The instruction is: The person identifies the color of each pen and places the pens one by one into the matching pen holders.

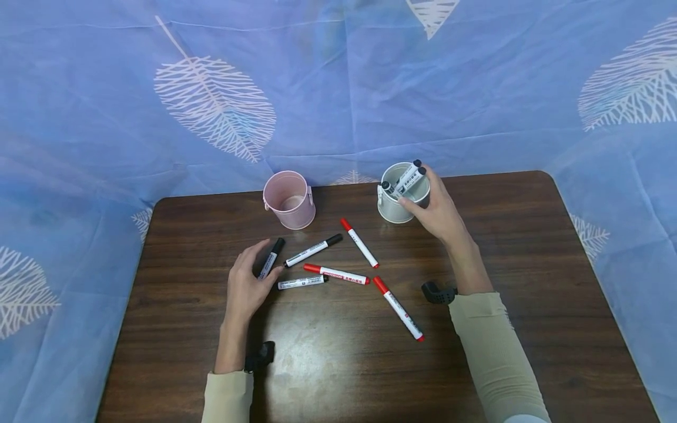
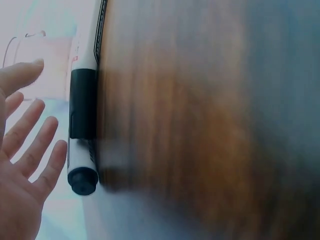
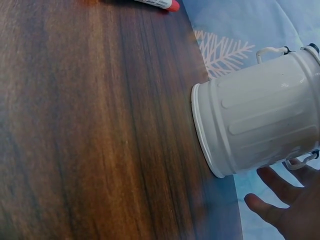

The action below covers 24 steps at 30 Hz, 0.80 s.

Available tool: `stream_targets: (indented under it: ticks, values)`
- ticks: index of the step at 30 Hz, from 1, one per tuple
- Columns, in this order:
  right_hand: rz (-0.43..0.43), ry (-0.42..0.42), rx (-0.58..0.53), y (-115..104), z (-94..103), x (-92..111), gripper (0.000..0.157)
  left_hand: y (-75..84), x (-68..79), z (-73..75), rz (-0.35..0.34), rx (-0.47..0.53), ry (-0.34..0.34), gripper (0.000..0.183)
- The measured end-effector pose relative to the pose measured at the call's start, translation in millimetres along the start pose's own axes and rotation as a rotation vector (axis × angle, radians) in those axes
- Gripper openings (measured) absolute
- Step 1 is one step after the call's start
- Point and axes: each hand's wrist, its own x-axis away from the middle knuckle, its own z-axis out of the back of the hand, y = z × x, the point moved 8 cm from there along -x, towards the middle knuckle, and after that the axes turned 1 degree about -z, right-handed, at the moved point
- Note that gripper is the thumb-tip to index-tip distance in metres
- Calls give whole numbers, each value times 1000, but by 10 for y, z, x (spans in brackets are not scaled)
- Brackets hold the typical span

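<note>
The markers point(image 1: 307, 254) bear fine print on their barrels, too small and blurred to read.

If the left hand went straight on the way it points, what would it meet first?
The left hand would probably meet the black-capped marker just ahead of its palm, though the depth is unclear.

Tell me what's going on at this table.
A person is busy with markers. The right hand is at the rim of the white bucket, where black-ended markers stick up; whether it grips one is unclear. The left hand is open, thumb and fingers about a black-capped marker. Two more black-and-white markers and three red-and-white markers lie on the table; a pink bucket stands farther left.
</note>
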Motion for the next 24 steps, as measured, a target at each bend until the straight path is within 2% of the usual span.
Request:
stream_targets:
  ticks: [16,24]
  values:
    - [11,3,17,-7,2,-13,89,-135,94,95,73,5,-18,64]
    - [1,0,19,-5,2,-5,89,-226,125,90,190,-61,-94,59]
